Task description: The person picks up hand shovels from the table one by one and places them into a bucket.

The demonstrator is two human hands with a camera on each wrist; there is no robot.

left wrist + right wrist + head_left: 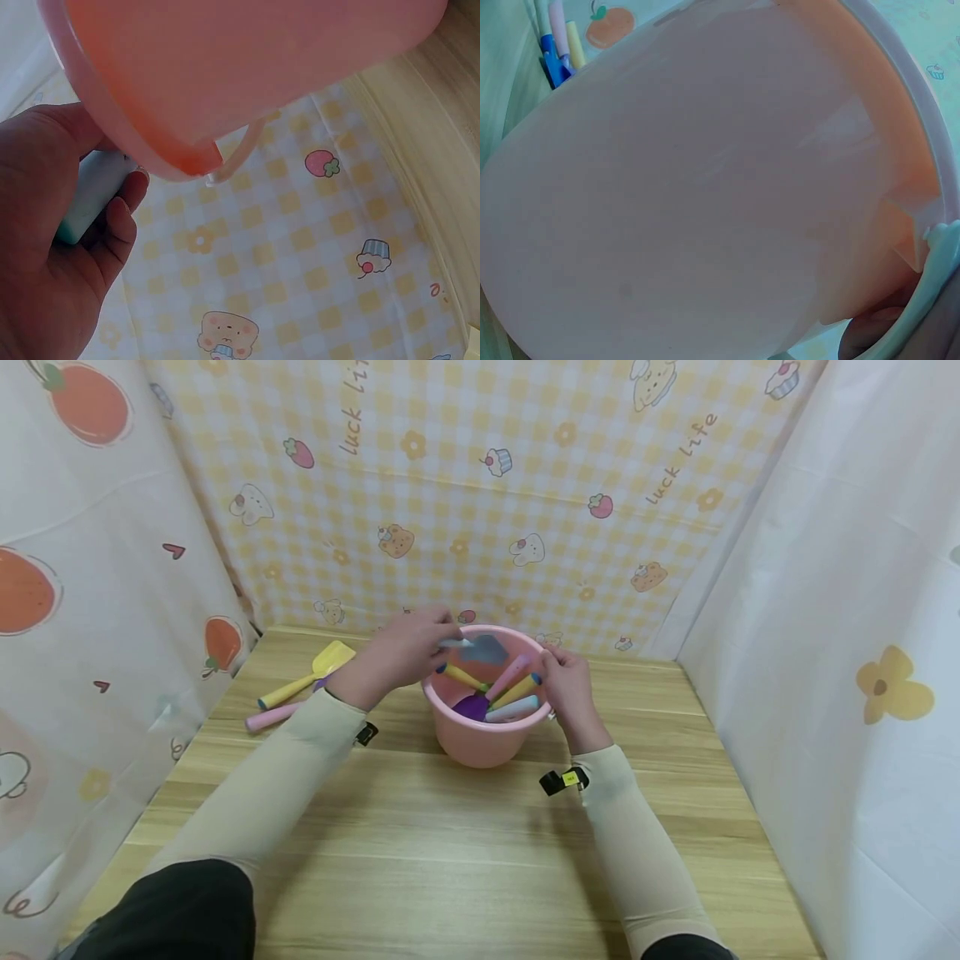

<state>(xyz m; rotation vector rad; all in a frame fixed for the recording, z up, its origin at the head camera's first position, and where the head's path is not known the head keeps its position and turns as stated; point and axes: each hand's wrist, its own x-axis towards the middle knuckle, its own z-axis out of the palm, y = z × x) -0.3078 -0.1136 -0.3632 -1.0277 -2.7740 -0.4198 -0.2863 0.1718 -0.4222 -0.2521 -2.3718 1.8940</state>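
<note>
A pink bucket (480, 739) stands upright on the wooden table in the head view. My left hand (408, 652) is at its left rim and grips the pale handle of a toy shovel (486, 649), whose blue-grey blade hangs inside the bucket mouth. The left wrist view shows that pale handle (97, 187) between the thumb and curled fingers, beside the rim. On the other side, my right hand (567, 689) holds the bucket's right rim, fingers under it near the white bail (937, 277). Inside lie a purple scoop (471, 707) with a pink handle, yellow handles (519, 693) and a pale blue handle (512, 708).
Left of the bucket, a yellow toy shovel (332, 657) and a pink handle (272, 717) lie on the table (450, 860), partly behind my left forearm. A checked cloth (465, 510) hangs behind the bucket, and white printed cloths hang at both sides.
</note>
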